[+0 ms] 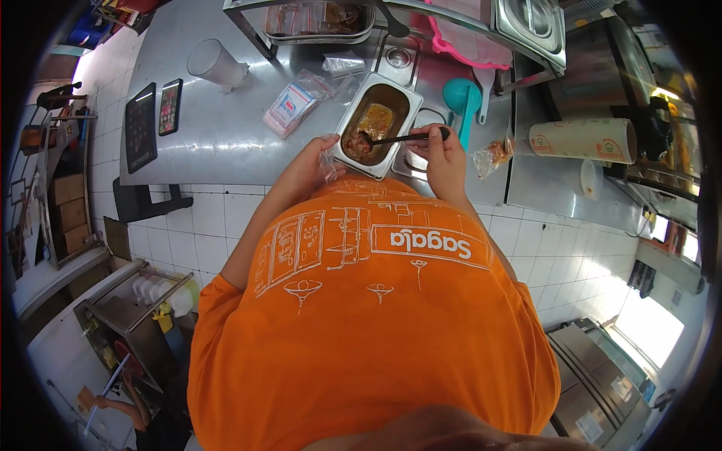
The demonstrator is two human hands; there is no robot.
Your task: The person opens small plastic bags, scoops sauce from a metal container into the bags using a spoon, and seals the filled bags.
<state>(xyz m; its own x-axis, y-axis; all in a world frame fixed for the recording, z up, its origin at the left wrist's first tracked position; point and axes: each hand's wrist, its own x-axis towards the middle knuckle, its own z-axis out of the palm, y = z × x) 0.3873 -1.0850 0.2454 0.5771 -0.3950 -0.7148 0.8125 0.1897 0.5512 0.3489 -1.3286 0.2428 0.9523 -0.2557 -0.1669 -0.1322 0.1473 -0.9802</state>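
A deep steel container (407, 101) stands tilted near the counter's front edge, with brown, oily food (376, 120) inside. My right hand (444, 154) is closed round the handle of a black spoon (398, 139), whose bowl rests in the food. At the container's left rim is my left hand (320, 161), closed on a clear plastic bag (329, 167) beside the rim. To the right lies a turquoise scoop (462, 98). A small filled plastic bag (492, 156) sits right of my right hand.
On the steel counter (226, 143) are a tablet (141, 128), a phone (170, 107), a plastic cup (213, 62) and a packet of bags (292, 107). A raised shelf with trays spans the back. A cardboard roll (583, 140) lies right. Another person's arm (124, 407) shows lower left.
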